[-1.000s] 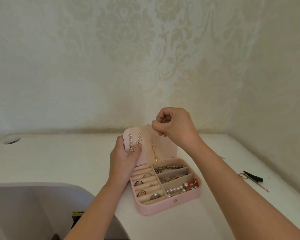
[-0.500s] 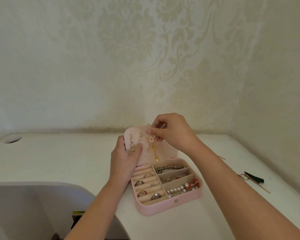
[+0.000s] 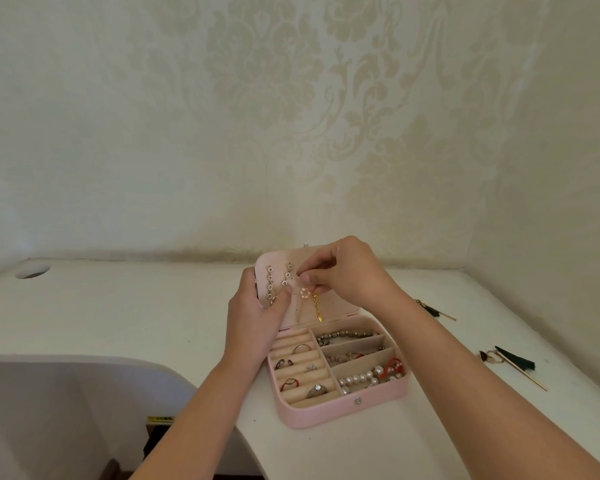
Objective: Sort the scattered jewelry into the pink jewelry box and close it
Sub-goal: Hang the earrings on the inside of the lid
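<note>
Right hand (image 3: 347, 271) is coming down from above the lid (image 3: 340, 304) onto its perforated inner panel, pinching the gold earring (image 3: 315, 304) by its top, probably seating the post in a hole. Left hand (image 3: 257, 317) is gripping the lid's left edge, thumb beside the silver drop earrings (image 3: 270, 282), likely bracing it against the push. Pink jewelry box (image 3: 378, 400) is sitting open near the front edge of the white tabletop (image 3: 118, 313). Two green tassel earrings (image 3: 513, 362) are lying unsorted toward the right edge. Pale damask wallpaper (image 3: 291, 116) is closing in two sides.
</note>
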Action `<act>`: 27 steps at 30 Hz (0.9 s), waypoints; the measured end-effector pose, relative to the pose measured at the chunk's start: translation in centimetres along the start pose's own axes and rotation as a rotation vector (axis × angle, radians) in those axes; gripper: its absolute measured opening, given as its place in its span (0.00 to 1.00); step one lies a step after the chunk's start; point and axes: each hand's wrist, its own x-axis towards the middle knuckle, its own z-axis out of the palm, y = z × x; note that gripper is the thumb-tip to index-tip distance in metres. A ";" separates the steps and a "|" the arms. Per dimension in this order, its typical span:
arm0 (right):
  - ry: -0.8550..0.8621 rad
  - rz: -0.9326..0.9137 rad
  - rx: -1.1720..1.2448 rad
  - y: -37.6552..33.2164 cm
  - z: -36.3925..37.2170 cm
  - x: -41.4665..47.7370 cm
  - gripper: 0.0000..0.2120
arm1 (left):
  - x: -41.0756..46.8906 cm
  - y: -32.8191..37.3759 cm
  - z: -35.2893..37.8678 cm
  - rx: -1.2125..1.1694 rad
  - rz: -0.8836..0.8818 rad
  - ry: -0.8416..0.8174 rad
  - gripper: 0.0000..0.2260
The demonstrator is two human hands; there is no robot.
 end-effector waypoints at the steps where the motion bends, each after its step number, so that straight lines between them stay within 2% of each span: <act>1: 0.030 -0.009 -0.011 0.1 0.3 0.0 0.06 | 0.0 0.0 0.0 -0.001 0.002 -0.001 0.10; 8: 0.160 -0.039 -0.120 0.4 1.7 -0.1 0.15 | -0.1 0.0 0.0 -0.020 0.015 0.007 0.11; 13: 0.210 -0.079 -0.242 0.1 2.2 -0.2 0.13 | -0.3 0.2 0.0 0.002 0.062 0.014 0.12; 20: 0.262 -0.111 -0.283 0.1 2.9 -0.3 0.14 | -0.3 0.2 0.0 0.024 0.086 0.017 0.12; 27: 0.218 -0.101 -0.287 -0.3 2.7 -0.5 0.07 | -0.3 0.1 -0.1 0.041 0.104 0.017 0.11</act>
